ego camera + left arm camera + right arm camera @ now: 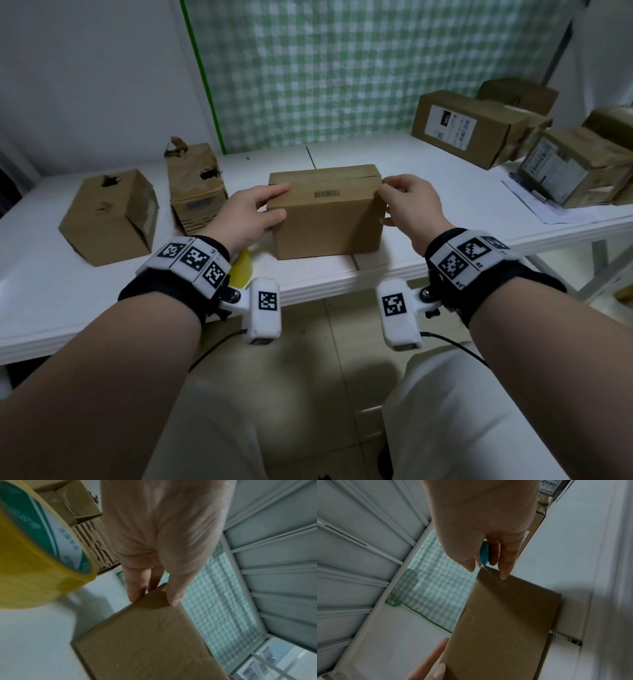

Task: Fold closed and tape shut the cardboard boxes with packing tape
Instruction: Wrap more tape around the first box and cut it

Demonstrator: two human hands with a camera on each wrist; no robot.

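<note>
Box [327,209] is held between both hands, fingers [274,189] gripping its ends, long axis left-right, top seam untaped.

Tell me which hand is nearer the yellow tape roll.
Left. The left hand grips the box right above the tape roll; the right hand holds the box's far side.

wrists: black bands [164,291] | white blocks with black-and-white square markers [459,260] | white wrist cameras [263,310], thin black cables | legs: pale trousers [462,421]
</note>
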